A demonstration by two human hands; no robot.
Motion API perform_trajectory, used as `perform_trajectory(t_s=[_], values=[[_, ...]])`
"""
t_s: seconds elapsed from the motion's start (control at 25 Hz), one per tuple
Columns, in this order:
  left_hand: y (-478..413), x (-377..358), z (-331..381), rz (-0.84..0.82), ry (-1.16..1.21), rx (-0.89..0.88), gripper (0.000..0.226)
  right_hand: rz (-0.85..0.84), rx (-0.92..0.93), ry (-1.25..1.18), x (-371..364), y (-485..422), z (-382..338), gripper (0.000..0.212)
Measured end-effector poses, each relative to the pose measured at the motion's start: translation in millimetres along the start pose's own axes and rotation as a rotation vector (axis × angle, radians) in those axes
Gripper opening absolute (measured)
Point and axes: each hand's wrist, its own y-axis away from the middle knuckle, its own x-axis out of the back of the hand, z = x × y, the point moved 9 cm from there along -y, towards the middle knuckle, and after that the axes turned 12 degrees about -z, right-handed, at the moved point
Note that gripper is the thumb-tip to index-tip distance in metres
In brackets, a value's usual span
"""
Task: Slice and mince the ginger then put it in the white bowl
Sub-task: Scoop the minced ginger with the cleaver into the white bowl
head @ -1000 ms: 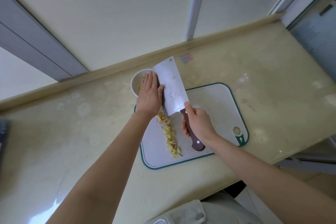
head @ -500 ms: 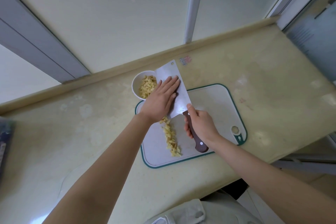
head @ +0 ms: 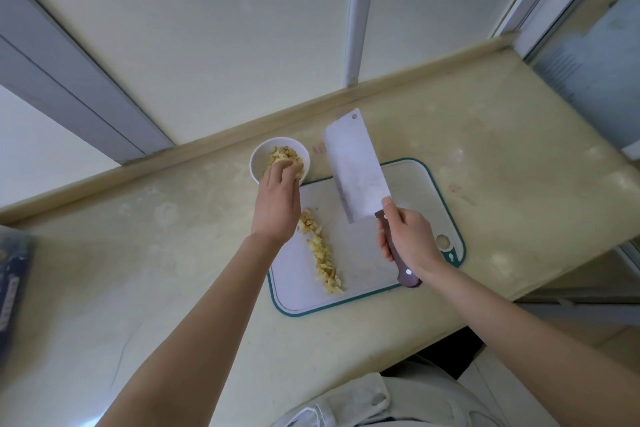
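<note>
A small white bowl (head: 255,159) stands on the counter just beyond the far-left corner of the white, green-rimmed cutting board (head: 412,184). Minced ginger (head: 282,153) lies inside it. Over the bowl's near rim my left hand (head: 277,204) reaches, its fingertips touching that ginger. A row of chopped ginger (head: 322,253) still lies along the board's left half. My right hand (head: 407,241) grips the brown handle of a cleaver (head: 356,166). Its broad blade is lifted over the board's far side, with no ginger on the visible face.
The beige counter (head: 138,270) ends at a raised ledge (head: 207,146) below frosted window panes. A blue object (head: 14,284) lies blurred at the left edge. White cloth (head: 349,402) shows at the bottom, past the counter's front edge.
The cleaver swung from above the bowl to the right, over the board. My left hand came off the blade and now reaches into the bowl, which shows more ginger.
</note>
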Motion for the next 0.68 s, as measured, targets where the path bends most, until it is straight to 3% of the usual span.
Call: perform_trajectory(t_s=[0.12, 0.32, 0.48, 0.68], values=[[32, -21, -5, -0.009, 0.050, -0.002, 0.025, 0.074, 0.010, 0.184, 22, 12, 19, 0.046], [52, -52, -42, -0.086, 0.161, 0.220, 0.037, 0.109, 0.014, 0.777, 31, 24, 39, 0.044], [41, -70, -54, -0.229, 0.240, 0.271, 0.052, 0.106, 0.026, 0.976, 20, 27, 42, 0.046], [45, -93, -34, -0.327, 0.366, 0.209, 0.049, 0.064, 0.048, 1.091, -3, 28, 42, 0.044]])
